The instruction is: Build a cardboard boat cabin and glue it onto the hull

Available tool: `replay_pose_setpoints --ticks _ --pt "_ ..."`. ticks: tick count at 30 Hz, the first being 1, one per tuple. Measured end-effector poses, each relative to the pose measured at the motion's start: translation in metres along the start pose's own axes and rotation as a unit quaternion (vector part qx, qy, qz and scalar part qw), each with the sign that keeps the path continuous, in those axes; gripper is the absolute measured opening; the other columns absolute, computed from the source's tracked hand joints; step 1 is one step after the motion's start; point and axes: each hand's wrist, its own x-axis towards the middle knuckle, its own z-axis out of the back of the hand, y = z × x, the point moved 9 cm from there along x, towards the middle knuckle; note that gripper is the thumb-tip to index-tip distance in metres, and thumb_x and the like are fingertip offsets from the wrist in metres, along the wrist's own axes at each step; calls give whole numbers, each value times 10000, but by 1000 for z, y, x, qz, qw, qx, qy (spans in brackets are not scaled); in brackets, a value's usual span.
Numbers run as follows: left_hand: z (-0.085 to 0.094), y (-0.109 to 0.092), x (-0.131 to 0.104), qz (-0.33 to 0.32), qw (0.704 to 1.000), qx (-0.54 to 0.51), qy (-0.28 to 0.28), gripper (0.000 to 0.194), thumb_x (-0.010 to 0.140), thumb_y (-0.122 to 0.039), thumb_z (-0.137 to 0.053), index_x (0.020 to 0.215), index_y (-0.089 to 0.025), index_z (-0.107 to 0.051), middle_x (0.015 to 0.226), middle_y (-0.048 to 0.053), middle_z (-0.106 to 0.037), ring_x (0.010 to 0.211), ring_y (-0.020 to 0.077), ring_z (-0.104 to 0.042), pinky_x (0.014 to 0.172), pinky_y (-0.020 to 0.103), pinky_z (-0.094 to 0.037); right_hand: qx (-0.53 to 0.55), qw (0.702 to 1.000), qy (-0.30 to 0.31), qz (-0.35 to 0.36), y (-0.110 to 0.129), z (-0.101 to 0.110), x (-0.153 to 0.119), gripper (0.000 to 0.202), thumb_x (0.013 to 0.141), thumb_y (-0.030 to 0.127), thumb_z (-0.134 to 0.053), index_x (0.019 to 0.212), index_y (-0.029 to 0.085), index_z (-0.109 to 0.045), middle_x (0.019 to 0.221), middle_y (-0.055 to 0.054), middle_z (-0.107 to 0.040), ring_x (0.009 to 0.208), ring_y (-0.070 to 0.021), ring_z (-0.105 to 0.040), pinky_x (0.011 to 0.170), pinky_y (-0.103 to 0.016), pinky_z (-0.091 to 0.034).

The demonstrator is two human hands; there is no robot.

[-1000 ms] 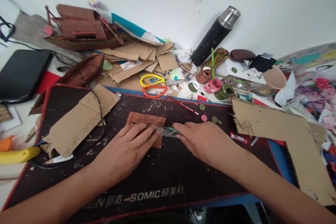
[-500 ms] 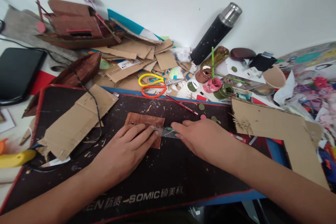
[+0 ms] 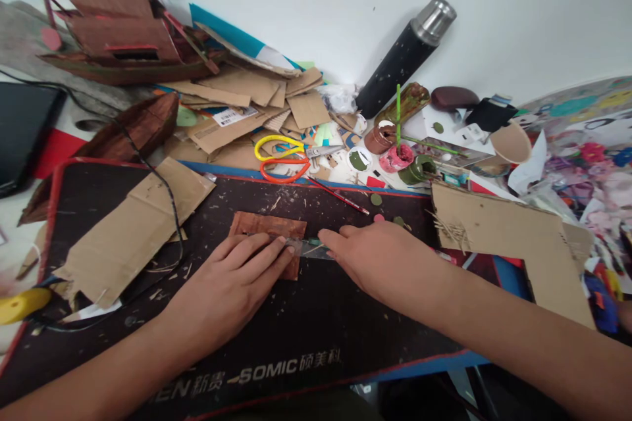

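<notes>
The right hand (image 3: 385, 260) has closed on a green tool (image 3: 315, 241); to its left, the left hand (image 3: 241, 276) presses, spread flat, on a clear strip (image 3: 309, 254) over brown card (image 3: 269, 223). Best hold the strip firm, tool tight against its edge. Below both, the mat (image 3: 345, 316) reads "新贵 SOMIC 硕美科"; up-left, 1 barcode label (image 3: 232, 116) is illegible.

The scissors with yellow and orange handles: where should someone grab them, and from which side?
Probably by the orange loop, the left hand, once free, coming from the near side. The scissors lie with blades pointing right and loops to the left; the orange one is nearer, and its open ring, away from the blades, looks easy to pinch.
</notes>
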Motion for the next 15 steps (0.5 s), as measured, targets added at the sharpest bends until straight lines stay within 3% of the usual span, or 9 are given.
replay_pose_setpoints --ticks 8,15 --pt "0 -1 2 -3 1000 7 0 392 1045 -150 -506 1375 -143 -716 1273 101 -784 1199 297 -616 1025 438 -447 -8 1000 4 14 8 7 3 321 968 72 -610 1274 159 -653 967 -114 -777 801 -293 -787 653 -358 -532" --pt "1 -1 4 -8 1000 15 -3 387 1052 -141 -486 1352 -150 -730 1258 100 -788 1191 293 -622 1009 433 -457 0 1000 -9 13 9 9 3 250 1012 99 -578 1242 158 -657 962 -109 -775 801 -288 -784 631 -350 -512"
